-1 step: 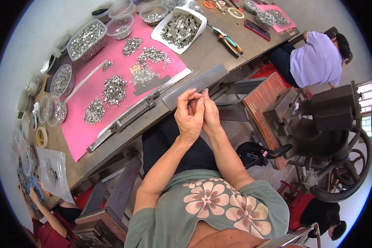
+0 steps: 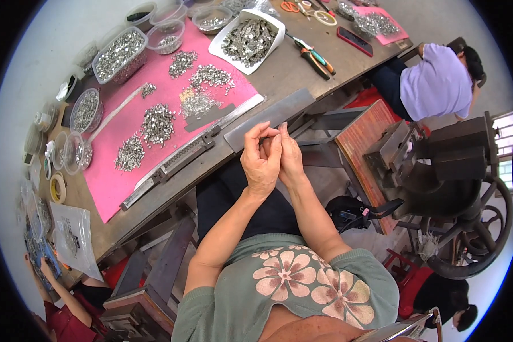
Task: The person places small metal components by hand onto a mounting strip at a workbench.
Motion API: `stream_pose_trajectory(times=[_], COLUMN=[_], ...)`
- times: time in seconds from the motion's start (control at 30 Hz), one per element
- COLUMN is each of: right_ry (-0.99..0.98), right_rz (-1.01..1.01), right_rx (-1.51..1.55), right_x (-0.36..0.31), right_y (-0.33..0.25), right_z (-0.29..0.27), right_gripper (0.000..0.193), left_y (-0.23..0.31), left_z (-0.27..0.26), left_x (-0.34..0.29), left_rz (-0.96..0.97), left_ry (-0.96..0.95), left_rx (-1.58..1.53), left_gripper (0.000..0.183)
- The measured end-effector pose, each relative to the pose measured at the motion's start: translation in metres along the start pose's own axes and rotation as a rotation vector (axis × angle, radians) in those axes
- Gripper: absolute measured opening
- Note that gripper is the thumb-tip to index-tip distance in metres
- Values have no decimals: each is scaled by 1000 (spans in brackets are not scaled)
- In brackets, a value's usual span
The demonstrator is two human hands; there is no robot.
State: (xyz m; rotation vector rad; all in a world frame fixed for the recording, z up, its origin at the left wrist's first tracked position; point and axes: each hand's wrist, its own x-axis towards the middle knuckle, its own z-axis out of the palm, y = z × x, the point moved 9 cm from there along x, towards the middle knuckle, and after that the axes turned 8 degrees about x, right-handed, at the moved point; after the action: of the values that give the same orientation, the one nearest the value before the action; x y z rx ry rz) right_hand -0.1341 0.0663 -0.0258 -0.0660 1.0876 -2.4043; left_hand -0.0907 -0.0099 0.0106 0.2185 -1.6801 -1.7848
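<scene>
Above my lap, at the table's front edge, my two hands meet. My left hand [image 2: 260,162] is closed, its fingers curled and thumb pressed inward. Against it lies my right hand [image 2: 291,158], also closed, with fingertips together. Whatever they pinch, if anything, is hidden or too small to name. Just beyond my fingers is a flat grey metal plate [image 2: 288,110] on the table edge. To the left of it lies a long metal rail [image 2: 171,166] with a narrow strip in it. Piles of small silvery metal pieces [image 2: 158,124] rest on a pink sheet [image 2: 104,188].
A white tray [image 2: 215,49] of metal pieces stands at the back, with pliers [image 2: 313,58] and a phone [image 2: 354,41] to its right. Plastic tubs [image 2: 119,60] line the far left. A machine with a handwheel [image 2: 499,228] stands right. Other people sit nearby, one in a lilac shirt [image 2: 436,82].
</scene>
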Motion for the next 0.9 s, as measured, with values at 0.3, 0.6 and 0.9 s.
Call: stream_pose_trajectory(times=[0.3, 0.6, 0.9], right_ry=[-22, 48, 48], right_rz=[-20, -41, -36], right_rx=[-4, -43, 15], right_x=[-1, -4, 0], right_y=[-2, -6, 3], right_z=[4, 7, 1], right_gripper=[53, 49, 43], left_y=[4, 36, 35], left_z=[-1, 0, 1], left_x=[1, 3, 4], left_rz=[33, 315, 357], left_ry=[-9, -3, 6], left_rx=[53, 376, 354], left_gripper=[37, 37, 34])
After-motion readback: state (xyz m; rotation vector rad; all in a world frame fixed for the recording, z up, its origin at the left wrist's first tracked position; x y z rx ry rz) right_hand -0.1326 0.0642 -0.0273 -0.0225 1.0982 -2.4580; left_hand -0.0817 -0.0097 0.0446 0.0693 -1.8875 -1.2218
